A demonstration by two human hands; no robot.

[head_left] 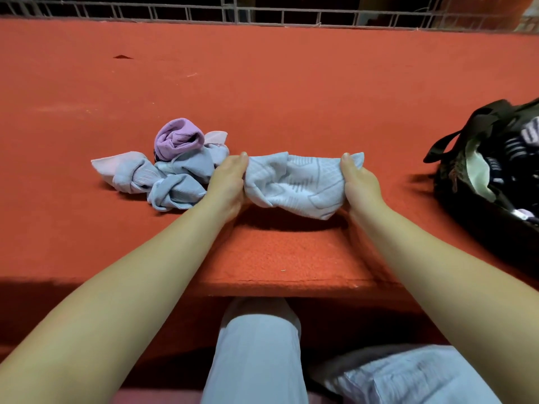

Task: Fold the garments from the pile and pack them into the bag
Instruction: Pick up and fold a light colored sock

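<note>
Red carpeted surface, metal railing

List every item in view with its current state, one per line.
light blue garment: bunched, held above the table by both ends
left hand: grips the garment's left end
right hand: grips its right end
pile: crumpled, unfolded, on the table
purple garment: balled up on top of the pile
bag: open, clothes inside

The person has bare forearms and wears pale blue trousers over the legs.
</note>
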